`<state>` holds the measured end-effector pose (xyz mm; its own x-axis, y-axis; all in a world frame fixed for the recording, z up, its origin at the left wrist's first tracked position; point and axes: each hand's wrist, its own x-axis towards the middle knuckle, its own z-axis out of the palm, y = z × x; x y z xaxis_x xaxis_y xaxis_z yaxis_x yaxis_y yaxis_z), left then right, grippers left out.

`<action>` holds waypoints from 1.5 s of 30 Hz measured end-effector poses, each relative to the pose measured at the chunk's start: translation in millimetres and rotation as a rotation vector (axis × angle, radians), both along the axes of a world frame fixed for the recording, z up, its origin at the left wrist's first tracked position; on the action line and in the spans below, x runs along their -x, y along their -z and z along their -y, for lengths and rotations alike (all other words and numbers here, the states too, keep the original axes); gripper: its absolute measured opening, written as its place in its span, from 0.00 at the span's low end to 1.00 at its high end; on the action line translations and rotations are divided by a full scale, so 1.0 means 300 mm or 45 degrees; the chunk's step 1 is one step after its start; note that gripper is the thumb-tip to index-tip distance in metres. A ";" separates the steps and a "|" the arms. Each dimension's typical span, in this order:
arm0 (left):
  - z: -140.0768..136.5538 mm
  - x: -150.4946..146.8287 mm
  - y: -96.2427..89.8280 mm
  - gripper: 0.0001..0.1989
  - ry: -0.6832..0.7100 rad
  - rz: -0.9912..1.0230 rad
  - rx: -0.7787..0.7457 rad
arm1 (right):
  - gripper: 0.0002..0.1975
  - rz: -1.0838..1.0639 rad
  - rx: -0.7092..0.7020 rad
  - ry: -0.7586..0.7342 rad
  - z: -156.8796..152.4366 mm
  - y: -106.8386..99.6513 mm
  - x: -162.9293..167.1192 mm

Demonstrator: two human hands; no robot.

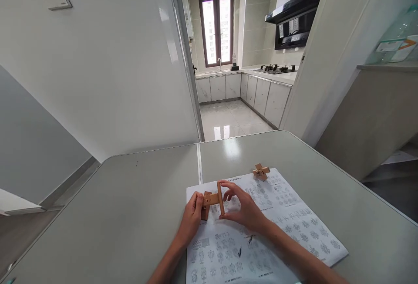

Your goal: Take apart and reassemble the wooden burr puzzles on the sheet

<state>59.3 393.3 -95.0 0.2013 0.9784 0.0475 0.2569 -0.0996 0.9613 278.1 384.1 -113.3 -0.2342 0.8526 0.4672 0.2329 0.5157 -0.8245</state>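
Observation:
Above a printed sheet, my left hand point(193, 214) grips a small wooden puzzle assembly point(210, 200) made of notched sticks. My right hand point(243, 205) pinches one upright wooden stick point(220, 198) by its two ends, thumb below and finger on top. That stick stands across the end of the piece in my left hand and looks to be touching it. Part of the assembly is hidden behind my left fingers. Farther off, another wooden puzzle piece point(261, 171), cross-shaped and marked with dark characters, rests at the sheet's top edge.
The paper sheet point(294, 214) carries rows of small assembly drawings and lies on a pale table point(140, 227) with rounded corners. A wall point(114, 79) borders the table's far left side. Beyond it an open doorway leads to a kitchen. A large plastic bottle point(398, 40) stands on a ledge at right.

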 end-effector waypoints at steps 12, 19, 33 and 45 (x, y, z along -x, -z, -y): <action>-0.007 0.004 -0.005 0.22 -0.004 -0.046 -0.023 | 0.46 0.008 0.017 0.005 -0.008 0.013 0.005; -0.008 0.006 -0.006 0.23 0.026 -0.084 -0.031 | 0.45 -0.030 0.062 -0.095 -0.005 0.000 0.006; 0.001 -0.003 -0.006 0.22 0.034 -0.085 -0.009 | 0.46 -0.044 0.023 0.004 0.002 0.021 0.029; 0.008 -0.012 0.002 0.23 0.037 -0.119 -0.022 | 0.45 -0.049 0.060 -0.021 0.006 0.024 0.035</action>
<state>63.0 390.9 -95.6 0.2343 0.9712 0.0441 0.3420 -0.1248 0.9314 267.5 382.2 -120.4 -0.2310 0.8699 0.4358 0.1924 0.4799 -0.8560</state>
